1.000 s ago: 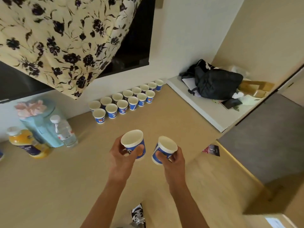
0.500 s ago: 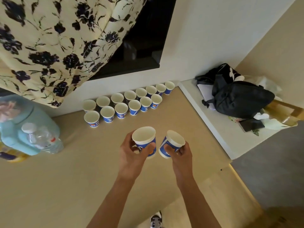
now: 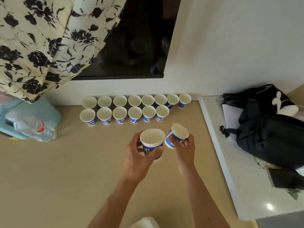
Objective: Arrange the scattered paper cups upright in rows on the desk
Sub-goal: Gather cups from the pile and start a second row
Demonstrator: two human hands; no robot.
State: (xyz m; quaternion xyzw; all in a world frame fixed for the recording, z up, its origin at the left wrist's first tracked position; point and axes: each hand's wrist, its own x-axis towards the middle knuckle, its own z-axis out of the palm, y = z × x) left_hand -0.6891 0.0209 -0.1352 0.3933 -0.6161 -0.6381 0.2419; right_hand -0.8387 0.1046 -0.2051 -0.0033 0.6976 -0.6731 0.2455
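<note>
Our left hand [image 3: 139, 155] grips upright cup [image 3: 152, 142]; right hand [image 3: 185, 149] pinches tilted cup [image 3: 177, 134], seemingly above bench [image 3: 65, 170]. Rows [image 3: 134, 101] hug back edge; front row [image 3: 119, 114] ends two short.

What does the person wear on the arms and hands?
Nothing that shows. The left hand and right hand are bare: no glove, ring or watch is in view. The left forearm and right forearm are bare too; no sleeve shows.
</note>
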